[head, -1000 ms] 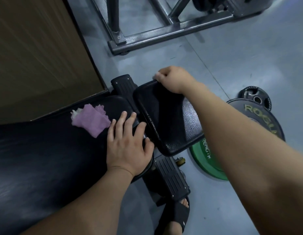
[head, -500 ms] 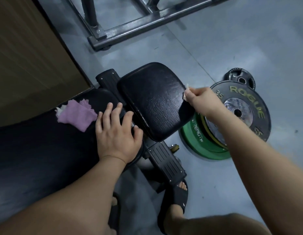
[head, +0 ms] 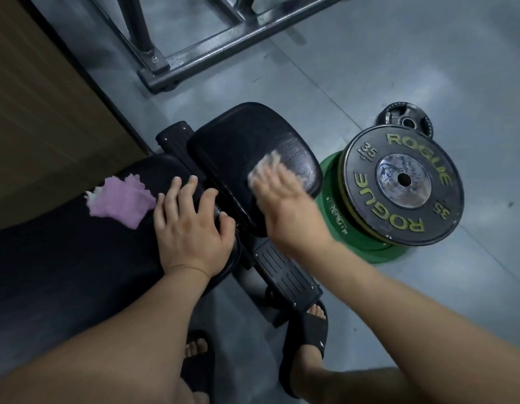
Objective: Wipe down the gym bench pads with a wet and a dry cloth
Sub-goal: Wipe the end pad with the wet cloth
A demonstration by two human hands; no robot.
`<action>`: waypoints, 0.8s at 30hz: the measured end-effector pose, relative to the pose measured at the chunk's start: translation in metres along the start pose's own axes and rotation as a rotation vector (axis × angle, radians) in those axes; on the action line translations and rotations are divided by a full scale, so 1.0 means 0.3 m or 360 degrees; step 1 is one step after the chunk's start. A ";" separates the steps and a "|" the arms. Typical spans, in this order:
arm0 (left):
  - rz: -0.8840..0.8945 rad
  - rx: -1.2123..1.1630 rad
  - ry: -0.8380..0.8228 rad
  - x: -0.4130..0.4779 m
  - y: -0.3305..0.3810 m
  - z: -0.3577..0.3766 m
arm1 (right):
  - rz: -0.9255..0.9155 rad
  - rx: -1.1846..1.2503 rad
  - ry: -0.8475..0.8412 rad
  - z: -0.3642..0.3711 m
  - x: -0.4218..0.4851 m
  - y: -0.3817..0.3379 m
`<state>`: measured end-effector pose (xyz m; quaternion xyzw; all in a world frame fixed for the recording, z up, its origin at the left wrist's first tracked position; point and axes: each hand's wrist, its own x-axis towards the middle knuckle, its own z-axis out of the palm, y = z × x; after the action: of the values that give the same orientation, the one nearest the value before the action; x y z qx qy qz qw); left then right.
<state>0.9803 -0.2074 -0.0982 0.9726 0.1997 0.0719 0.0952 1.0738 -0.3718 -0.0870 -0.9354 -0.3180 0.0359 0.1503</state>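
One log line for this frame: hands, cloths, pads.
left hand: rests flat on long pad | right hand: presses white cloth on small pad | purple cloth: lies on long pad, unheld

I read "ROGUE" twice around the face of the black plate [head: 403, 185], with "35" twice between the two words. The green plate [head: 334, 208] beneath it carries "STRENGTH" near its rim.

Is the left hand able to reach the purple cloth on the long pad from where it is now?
Probably yes. The left hand rests flat on the long pad, and the purple cloth lies just beside its fingers with nothing between them.
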 end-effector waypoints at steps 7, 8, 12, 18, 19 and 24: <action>-0.0006 -0.0009 0.0011 0.002 0.000 0.001 | 0.0149 0.0005 0.0057 -0.063 0.216 0.080; -0.0003 -0.0010 0.0013 0.003 -0.001 0.002 | 0.0175 0.0017 0.0084 -0.050 0.216 0.044; -0.0003 0.0022 0.0013 0.001 0.000 0.003 | -0.0172 0.0092 0.0043 -0.005 0.094 -0.020; 0.0010 -0.0013 0.0053 0.001 -0.002 0.008 | 0.0298 -0.0039 0.0024 -0.030 0.408 0.070; 0.0013 -0.0009 0.0057 0.001 -0.002 0.010 | 0.0240 -0.0054 0.0037 -0.013 0.407 0.027; 0.0015 0.0007 0.0071 0.002 -0.004 0.017 | -0.0125 0.0041 -0.0086 0.006 0.366 -0.054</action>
<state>0.9813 -0.2070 -0.1034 0.9719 0.1973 0.0935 0.0881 1.1514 -0.2925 -0.0806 -0.9189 -0.3580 0.0594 0.1551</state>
